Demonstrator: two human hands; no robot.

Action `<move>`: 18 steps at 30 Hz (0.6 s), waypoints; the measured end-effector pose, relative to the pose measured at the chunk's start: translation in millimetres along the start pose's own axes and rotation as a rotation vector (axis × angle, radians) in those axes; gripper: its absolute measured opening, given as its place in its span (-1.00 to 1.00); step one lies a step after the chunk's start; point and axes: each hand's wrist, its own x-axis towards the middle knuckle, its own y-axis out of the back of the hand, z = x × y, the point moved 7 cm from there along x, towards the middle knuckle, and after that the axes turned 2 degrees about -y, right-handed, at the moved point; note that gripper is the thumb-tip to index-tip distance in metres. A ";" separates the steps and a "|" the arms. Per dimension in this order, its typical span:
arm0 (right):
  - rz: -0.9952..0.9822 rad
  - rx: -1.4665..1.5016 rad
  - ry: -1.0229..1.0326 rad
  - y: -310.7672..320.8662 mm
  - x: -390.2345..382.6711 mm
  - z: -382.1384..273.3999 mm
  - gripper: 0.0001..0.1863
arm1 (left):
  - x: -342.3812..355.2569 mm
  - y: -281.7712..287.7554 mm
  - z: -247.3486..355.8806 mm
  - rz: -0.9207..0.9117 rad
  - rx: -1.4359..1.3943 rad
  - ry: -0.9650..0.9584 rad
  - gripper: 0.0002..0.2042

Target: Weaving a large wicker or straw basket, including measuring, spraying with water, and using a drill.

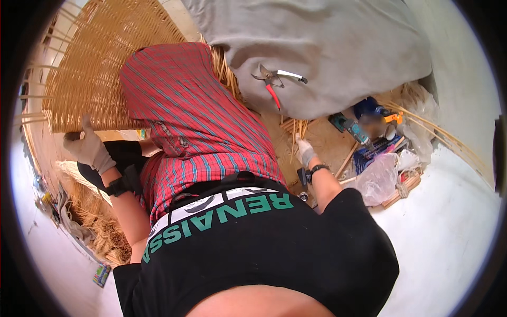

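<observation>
woven panel [103, 68]: far side cut off; right part hidden behind red checked cloth [195, 105]
left hand [95, 150]: finger contact at panel's near edge unclear
right hand [304, 152]: fingertips at cane strips [301, 128], too small to tell grip
grey cloth [338, 47]: far end cut off, hides what's under
item right of drill [353, 128]: blurred
plastic bag [377, 179], right: contents unclear
clutter, far left: too small

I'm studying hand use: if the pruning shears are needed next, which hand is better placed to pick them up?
Probably the right hand: it is nearer the pruning shears, though it appears to hold thin strips. The left hand is at the woven panel, farther away.
</observation>
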 end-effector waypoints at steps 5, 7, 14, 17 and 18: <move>-0.034 -0.447 0.254 -22.1 -7.1 -18.3 -0.30 | -4.3 -1.6 -11.9 0.019 0.074 0.016 -0.32; 0.390 -0.728 0.258 -13.3 8.8 -66.3 -0.30 | -5.6 -2.6 -11.6 0.014 -0.011 -0.014 -0.34; -0.076 0.162 0.146 -70.9 91.9 -188.0 -0.41 | 3.9 -6.0 -7.4 -0.051 0.010 -0.042 -0.34; 0.012 0.100 -0.032 -50.6 86.5 -126.0 -0.44 | 12.7 -10.7 -16.9 -0.116 0.105 0.052 -0.29; 0.052 0.081 -0.111 -42.8 86.1 -100.7 -0.45 | 17.6 -7.7 -16.2 -0.044 0.107 0.022 -0.30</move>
